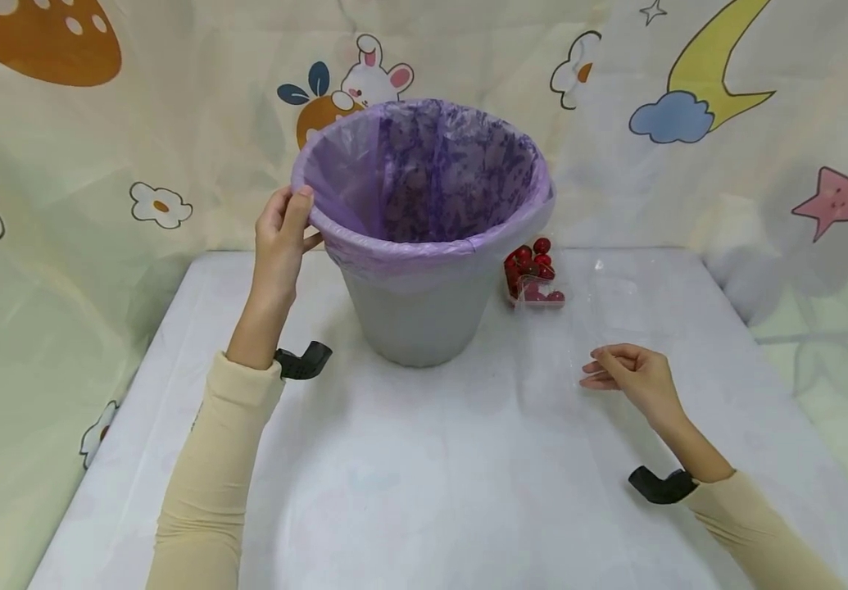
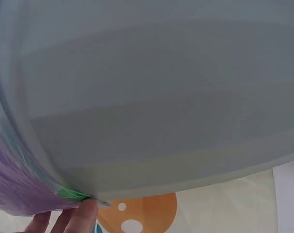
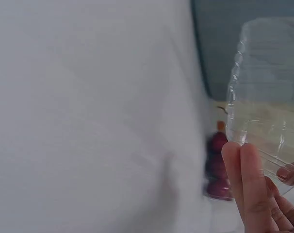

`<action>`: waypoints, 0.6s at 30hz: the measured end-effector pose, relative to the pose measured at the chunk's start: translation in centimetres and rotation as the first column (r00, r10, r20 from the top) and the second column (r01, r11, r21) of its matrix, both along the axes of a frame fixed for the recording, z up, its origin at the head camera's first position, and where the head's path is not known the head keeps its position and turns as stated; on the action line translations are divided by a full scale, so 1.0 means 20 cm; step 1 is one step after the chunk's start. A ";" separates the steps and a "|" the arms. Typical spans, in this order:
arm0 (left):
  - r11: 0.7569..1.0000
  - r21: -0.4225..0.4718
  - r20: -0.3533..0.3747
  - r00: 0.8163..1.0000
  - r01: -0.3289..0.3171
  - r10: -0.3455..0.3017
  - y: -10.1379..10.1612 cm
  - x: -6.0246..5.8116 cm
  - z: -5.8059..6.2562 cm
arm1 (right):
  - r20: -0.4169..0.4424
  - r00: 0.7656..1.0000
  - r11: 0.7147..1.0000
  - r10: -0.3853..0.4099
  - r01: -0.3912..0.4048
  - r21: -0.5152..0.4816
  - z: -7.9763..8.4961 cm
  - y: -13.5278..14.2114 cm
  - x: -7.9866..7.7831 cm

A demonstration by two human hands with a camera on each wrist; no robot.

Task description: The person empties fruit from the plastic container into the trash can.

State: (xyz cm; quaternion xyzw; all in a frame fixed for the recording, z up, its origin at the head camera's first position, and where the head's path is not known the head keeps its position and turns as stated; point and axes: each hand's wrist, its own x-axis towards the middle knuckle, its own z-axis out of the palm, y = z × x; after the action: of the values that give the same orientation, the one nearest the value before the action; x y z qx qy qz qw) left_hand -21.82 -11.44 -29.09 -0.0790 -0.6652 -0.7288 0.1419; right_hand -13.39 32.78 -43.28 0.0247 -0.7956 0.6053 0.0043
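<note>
A grey trash bin stands towards the back of the table, lined with a purple trash bag folded over its rim. My left hand grips that rim on the left, the thumb on the bag's edge. In the left wrist view, the bin wall fills most of the picture, with the fingertips at the bag-covered rim. To the right of the bin, my right hand pinches a clear plastic box, hard to make out in the head view. Its inside looks see-through, with no contents visible.
Dark red cherries in a clear container sit just right of the bin, partly behind the held box. A white cloth covers the table. Behind it hangs a cartoon-printed curtain. A black wrist mount sits on each forearm.
</note>
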 end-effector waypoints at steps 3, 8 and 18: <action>1.000 0.005 0.001 1.000 -0.004 0.004 0.00 0.00 0.00 | 0.060 0.998 0.999 -0.002 -0.001 0.039 -0.03 -0.02 0.04; 1.000 0.017 0.005 1.000 -0.007 0.007 0.00 0.00 0.00 | 0.101 0.995 0.992 -0.005 -0.008 0.127 -0.06 -0.04 0.08; 0.999 0.042 -0.013 1.000 0.001 0.000 0.01 -0.01 -0.01 | 0.146 0.989 0.962 0.027 -0.065 0.264 -0.08 -0.07 0.12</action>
State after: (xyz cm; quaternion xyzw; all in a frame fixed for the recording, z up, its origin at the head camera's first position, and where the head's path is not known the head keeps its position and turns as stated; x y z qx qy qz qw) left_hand -22.06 -11.24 -29.25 -0.0810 -0.6487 -0.7421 0.1477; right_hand -10.99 31.37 -44.79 0.0009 -0.8677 0.4922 -0.0695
